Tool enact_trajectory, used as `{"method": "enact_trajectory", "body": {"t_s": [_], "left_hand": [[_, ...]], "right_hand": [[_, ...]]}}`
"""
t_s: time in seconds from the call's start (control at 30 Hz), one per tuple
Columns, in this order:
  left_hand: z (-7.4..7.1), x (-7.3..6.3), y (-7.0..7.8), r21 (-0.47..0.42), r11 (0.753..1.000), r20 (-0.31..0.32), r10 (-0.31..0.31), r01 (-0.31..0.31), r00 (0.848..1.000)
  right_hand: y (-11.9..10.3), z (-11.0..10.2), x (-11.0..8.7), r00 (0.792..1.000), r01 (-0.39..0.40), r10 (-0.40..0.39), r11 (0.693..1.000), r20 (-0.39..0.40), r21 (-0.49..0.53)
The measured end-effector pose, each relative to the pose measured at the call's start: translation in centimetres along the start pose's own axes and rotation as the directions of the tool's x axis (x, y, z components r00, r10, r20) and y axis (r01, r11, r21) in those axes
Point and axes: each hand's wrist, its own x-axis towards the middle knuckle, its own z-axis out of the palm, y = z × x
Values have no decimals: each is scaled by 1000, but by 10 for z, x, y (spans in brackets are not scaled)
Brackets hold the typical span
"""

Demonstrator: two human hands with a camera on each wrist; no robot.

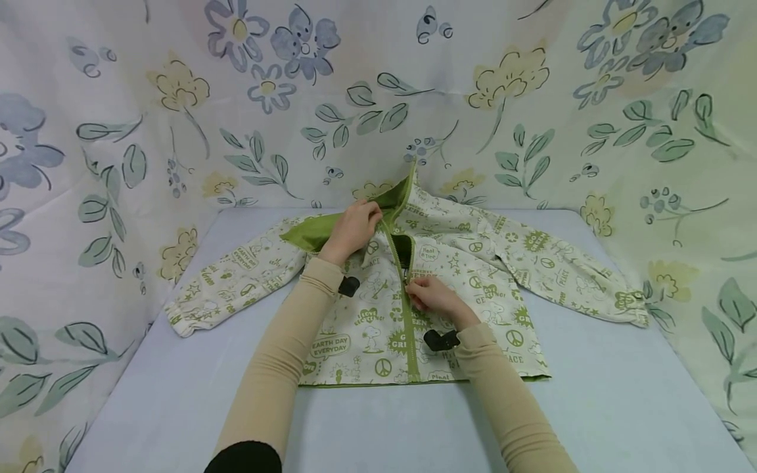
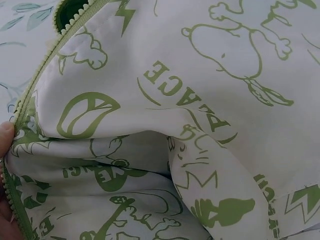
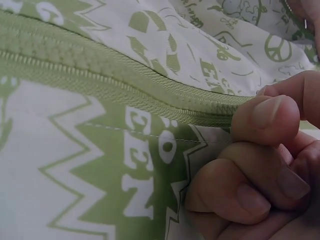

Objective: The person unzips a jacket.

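A white jacket [image 1: 378, 328] with green print lies front up, its sleeves spread to both sides. Its green zipper [image 1: 412, 348] is joined below the right hand and parted above it. My left hand [image 1: 353, 226] grips the jacket's front edge near the collar; in the left wrist view, fingertips [image 2: 6, 137] hold the toothed zipper edge [image 2: 30, 90]. At the point where the zipper parts, my right hand [image 1: 436, 297] pinches the zipper pull. Close up, the right hand [image 3: 260, 165] has its fingers curled and hides most of the pull.
The jacket's green-lined hood or collar [image 1: 313, 230] stands open toward the back. A pale table [image 1: 177, 407] lies beneath it. Floral curtains [image 1: 378, 59] hang behind and at both sides. Each wrist bears a small black device [image 1: 440, 339].
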Motion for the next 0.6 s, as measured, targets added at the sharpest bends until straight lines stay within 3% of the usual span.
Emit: {"method": "enact_trajectory", "body": {"t_s": [0.6], "left_hand": [[1, 0, -3, 8, 1000, -26, 4, -4, 1000]], "right_hand": [[4, 5, -7, 997, -67, 61, 983, 41, 172]]}}
